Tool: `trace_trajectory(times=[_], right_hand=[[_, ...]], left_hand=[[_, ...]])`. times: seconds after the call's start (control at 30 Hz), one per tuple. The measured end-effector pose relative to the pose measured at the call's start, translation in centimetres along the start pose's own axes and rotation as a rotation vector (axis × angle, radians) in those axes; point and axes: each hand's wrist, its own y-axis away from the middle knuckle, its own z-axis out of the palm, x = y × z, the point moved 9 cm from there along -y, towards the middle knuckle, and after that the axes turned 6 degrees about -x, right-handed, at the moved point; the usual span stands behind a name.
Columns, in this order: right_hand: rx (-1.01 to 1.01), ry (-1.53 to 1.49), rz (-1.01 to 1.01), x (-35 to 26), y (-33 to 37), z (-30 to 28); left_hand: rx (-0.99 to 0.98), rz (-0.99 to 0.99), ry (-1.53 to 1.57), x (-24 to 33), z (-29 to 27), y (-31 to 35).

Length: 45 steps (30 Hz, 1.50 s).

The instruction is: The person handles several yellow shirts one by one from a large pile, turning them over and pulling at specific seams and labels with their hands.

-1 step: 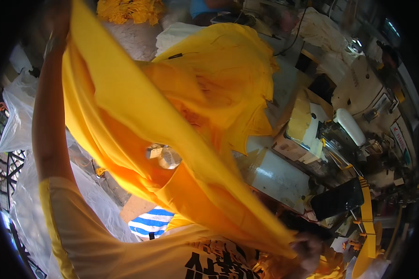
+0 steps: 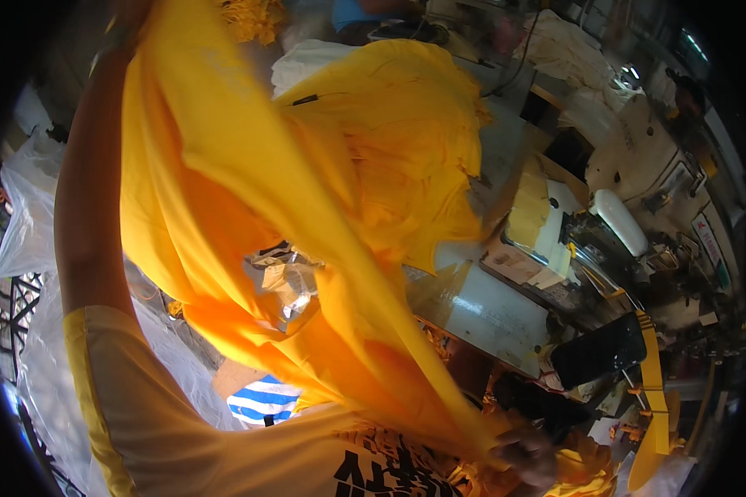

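A large piece of yellow fabric [image 2: 224, 157] hangs in folds slantwise between my raised left hand and my lower right hand. My left hand [image 2: 131, 15], dark and partly cut off at the top left, grips its upper end. At the lower right, my right hand [image 2: 526, 455] is blurred and closed on the other end. A gap in the folds shows clear plastic behind. Beyond the held fabric, a pile of yellow cloth [image 2: 406, 132] lies spread on the work table [image 2: 497, 319], with a small dark strip on its left part.
A white sewing machine part [image 2: 620, 222] and a carton [image 2: 526, 240] stand at the right. Near them, a black phone [image 2: 601, 354] sits by a yellow curved strip [image 2: 656, 414]. Clear plastic bags [image 2: 37, 199] are at the left; blue-striped cloth [image 2: 265, 399] lies below.
The held fabric has slackened and its folds have shifted. My left hand has moved slightly right, and my right hand slightly left, bringing the ends a little closer.
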Motion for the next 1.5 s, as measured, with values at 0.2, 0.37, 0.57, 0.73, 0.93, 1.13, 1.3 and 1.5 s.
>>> trace_trajectory(times=[0.2, 0.37, 0.57, 0.73, 0.93, 1.13, 1.3, 1.5], right_hand=[[0.112, 0.304, 0.179, 4.7, 0.8, 0.8], [0.587, 0.247, -0.321, -5.6, -7.9, -2.8], [0.252, -0.176, -0.370, -8.9, -19.0, 0.7], [0.140, -0.256, -0.354, -6.6, -12.5, -0.2], [0.294, -0.095, -0.271, -6.9, -11.0, -3.8], [0.392, -0.408, -0.537, -9.7, -15.1, -4.5], [0.489, -0.461, -0.445, -7.6, -12.6, -6.0], [0.524, -0.450, -0.497, -7.1, -11.2, -6.1]], left_hand=[[-0.364, 0.657, 1.210, 40.0, 8.7, 1.3], [-0.923, 0.372, 1.513, 46.1, 14.7, 9.7], [-1.148, 0.115, 1.867, 45.2, 13.9, 10.6], [-1.223, 0.055, 1.956, 44.1, 10.2, 12.2], [-1.064, 0.385, 1.842, 49.6, 6.9, 14.2], [-0.956, 0.231, 1.798, 50.3, 8.6, 14.4], [-0.596, 0.575, 1.143, 50.0, 2.7, 14.6], [-0.770, 0.481, 0.997, 50.3, 0.3, 18.1]])
